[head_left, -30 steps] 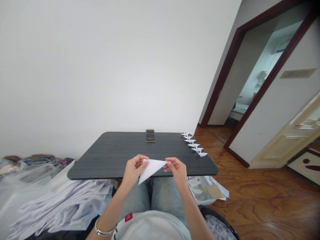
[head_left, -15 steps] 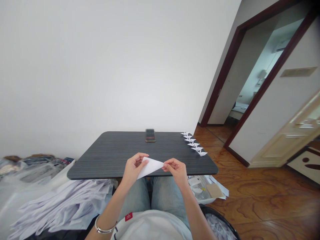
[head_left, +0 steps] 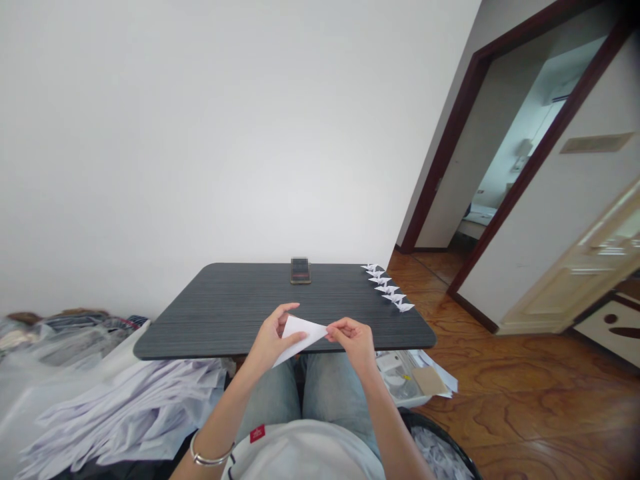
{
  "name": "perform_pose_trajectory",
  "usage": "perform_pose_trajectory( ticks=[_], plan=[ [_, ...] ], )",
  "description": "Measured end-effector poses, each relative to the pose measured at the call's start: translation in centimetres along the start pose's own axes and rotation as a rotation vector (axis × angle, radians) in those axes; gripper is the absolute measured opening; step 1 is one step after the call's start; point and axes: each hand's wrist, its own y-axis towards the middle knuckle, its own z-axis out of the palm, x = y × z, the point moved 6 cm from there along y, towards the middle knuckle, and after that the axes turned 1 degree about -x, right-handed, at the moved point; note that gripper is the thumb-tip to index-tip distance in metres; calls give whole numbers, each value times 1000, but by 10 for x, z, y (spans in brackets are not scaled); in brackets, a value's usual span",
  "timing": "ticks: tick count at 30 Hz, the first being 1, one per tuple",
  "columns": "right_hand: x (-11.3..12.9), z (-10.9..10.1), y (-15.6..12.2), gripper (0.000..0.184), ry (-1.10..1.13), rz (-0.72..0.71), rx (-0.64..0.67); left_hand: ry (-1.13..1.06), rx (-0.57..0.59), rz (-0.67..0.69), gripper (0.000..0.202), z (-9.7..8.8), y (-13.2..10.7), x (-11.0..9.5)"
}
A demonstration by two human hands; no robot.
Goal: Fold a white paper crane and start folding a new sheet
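A white sheet of paper [head_left: 307,328], folded into a pointed triangular shape, is held between both hands above the table's near edge. My left hand [head_left: 270,341] grips its wide end, thumb lying across the upper face and the other fingers behind. The narrow tip at the right is pinched between the thumb and fingertips of my right hand [head_left: 353,337]. Several folded white paper cranes [head_left: 387,289] stand in a row along the right side of the dark table [head_left: 225,307], beyond my right hand.
A phone [head_left: 301,271] lies at the table's far edge by the wall. Stacked white paper [head_left: 135,407] is at the lower left. Right of my legs are a plastic bin [head_left: 400,380] with papers and a dark-rimmed basket [head_left: 440,453] of white paper pieces.
My left thumb has slid to the right across the paper's face, and its index finger has lifted away from the top edge. My right hand keeps its pinch nearly in place.
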Motion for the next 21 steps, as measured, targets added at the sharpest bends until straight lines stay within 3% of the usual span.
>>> perform_pose_trajectory(
  ticks=[4,10,18,21],
  plan=[
    [1,1,-1,11,-8,3,8,32,47,38,59,2,0,0],
    [0,2,0,17,36,4,-16,100,45,-3,29,2,1,4],
    [0,-1,1,30,203,65,-23,58,-39,-20,28,-4,-1,1],
    [1,1,0,26,188,73,24,61,-66,-7,28,-6,-1,-1]
  ],
)
